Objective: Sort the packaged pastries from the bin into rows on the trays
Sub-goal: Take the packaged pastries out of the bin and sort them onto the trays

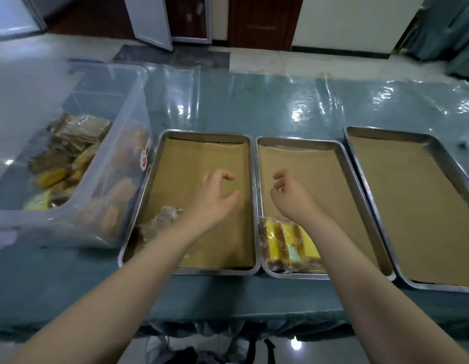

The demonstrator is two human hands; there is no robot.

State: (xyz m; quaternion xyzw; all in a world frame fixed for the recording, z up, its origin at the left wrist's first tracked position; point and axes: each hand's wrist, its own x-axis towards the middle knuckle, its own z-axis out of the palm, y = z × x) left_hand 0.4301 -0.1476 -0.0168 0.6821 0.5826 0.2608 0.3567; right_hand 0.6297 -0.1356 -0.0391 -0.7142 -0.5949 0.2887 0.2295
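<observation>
Bare, both empty: left hand (217,195) and right hand (288,195) hover half-curled, fingers apart, above the trays (254,179).

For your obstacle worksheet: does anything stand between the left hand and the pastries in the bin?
Only the bin's clear near wall. The left hand hovers empty over the left tray; it must lift over that wall to reach the pastries.

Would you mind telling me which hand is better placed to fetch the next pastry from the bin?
Left, I would say. The left hand hovers open over the left tray, right beside the bin. The right hand, also empty, is over the middle tray, farther from it.
</observation>
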